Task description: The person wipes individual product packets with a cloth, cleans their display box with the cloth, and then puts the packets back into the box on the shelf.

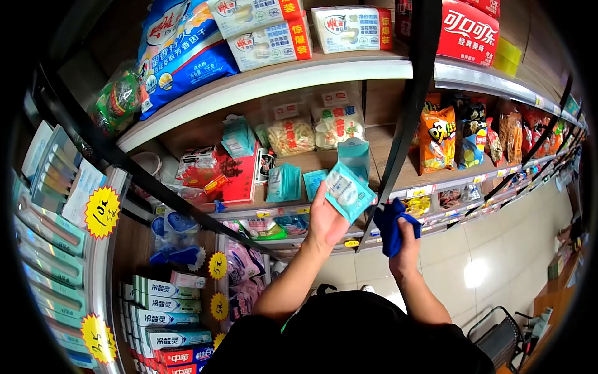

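Observation:
My left hand point(328, 219) holds a teal packet point(349, 192) with a white label, thumb on its left edge and palm beneath it. Just behind the packet, an open teal box point(354, 157) stands on the shelf. My right hand point(406, 248) is closed on a dark blue cloth point(390, 228), right of the packet and apart from it. Left of the box, a stack of teal packets point(283, 183) stands on the same shelf, and another teal packet group point(238, 136) rests farther left by a red box point(240, 177).
Above runs a shelf edge point(268, 87) with boxed soap point(353, 29) and a blue detergent bag point(184, 53). A dark upright post point(408, 106) stands between shelf bays. Snack bags point(437, 140) are at right, toothpaste boxes point(171, 318) lower left, a chair point(498, 336) lower right.

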`<state>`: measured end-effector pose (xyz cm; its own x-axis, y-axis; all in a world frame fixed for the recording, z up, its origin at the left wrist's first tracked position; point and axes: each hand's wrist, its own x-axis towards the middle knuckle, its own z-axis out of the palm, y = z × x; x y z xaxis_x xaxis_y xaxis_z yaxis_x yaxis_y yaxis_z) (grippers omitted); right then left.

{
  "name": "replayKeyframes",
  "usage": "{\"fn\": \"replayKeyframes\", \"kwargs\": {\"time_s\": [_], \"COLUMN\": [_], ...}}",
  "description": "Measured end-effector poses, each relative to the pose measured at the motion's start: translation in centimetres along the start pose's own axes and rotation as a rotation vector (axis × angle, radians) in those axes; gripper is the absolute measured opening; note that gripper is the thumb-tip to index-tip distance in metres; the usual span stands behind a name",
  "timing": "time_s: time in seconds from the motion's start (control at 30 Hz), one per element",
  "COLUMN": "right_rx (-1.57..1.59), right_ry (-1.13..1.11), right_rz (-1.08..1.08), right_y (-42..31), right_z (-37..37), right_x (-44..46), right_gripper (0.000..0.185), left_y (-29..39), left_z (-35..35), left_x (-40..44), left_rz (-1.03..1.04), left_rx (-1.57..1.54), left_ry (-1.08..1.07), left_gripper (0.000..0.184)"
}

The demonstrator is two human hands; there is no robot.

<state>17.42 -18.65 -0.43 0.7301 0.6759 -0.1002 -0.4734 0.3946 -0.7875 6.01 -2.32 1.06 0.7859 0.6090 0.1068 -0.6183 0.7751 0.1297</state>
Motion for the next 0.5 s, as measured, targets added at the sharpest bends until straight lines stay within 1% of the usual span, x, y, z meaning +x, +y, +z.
{"fn": "replayKeyframes", "kwargs": {"time_s": [0.03, 0.07, 0.13, 0.17, 0.2, 0.23, 0.27, 0.33, 0.4, 0.47, 0.5], "right_rx": [0.046, 0.027, -0.243, -0.515, -0.788, -0.808, -0.939, -1.089, -1.261, -1.302, -1.324], "right_ry": [-0.049, -0.027, -0.059, -0.147, -0.235, -0.312, -0.381, -0.483, -0.553, -0.531, -0.536], "right_rz": [0.018, -0.07, -0.312, -0.554, -0.794, -0.827, -0.913, -0.931, -1.007, -1.011, -1.011], "right_y": [-1.3, -0.8, -0.8, -1.3, -2.3, -2.5, -2.3, -1.1, 0.1, 1.3, 1.5], "right_z": [0.6, 0.5, 0.1, 0.3, 0.7, 1.6, 2.4, 3.5, 3.8, 3.7, 3.7], "right_x": [-0.3, 0.2, 0.3, 0.2, -0.1, -0.4, -0.3, -0.5, -0.9, -1.5, -1.8], "right_gripper": [0.053, 0.057, 0.05, 0.045, 0.04, 0.031, 0.035, 0.039, 0.041, 0.041, 0.041], "left_y": [0.0, 0.1, 0.3, 0.3, 0.3, 0.3, 0.2, 0.2, 0.4, 0.5, 0.5], "left_z": [0.4, 1.0, 2.1, 3.0, 2.6, 1.8, 1.3, 0.7, -0.6, -0.9, -1.2], "left_x": [-0.3, -0.7, -1.7, -2.1, -2.1, -2.2, -2.3, -3.0, -3.7, -4.2, -4.5], "left_rz": [-0.031, -0.033, -0.116, -0.15, -0.15, -0.165, -0.181, -0.19, -0.257, -0.27, -0.291], "left_rx": [0.058, 0.054, 0.077, 0.135, 0.134, 0.215, 0.295, 0.293, 0.307, 0.332, 0.291], "left_ry": [0.067, 0.067, -0.023, -0.029, -0.03, -0.064, -0.099, -0.067, 0.088, 0.09, 0.086], "left_gripper": [0.059, 0.059, 0.065, 0.07, 0.07, 0.069, 0.069, 0.067, 0.066, 0.068, 0.072]}}
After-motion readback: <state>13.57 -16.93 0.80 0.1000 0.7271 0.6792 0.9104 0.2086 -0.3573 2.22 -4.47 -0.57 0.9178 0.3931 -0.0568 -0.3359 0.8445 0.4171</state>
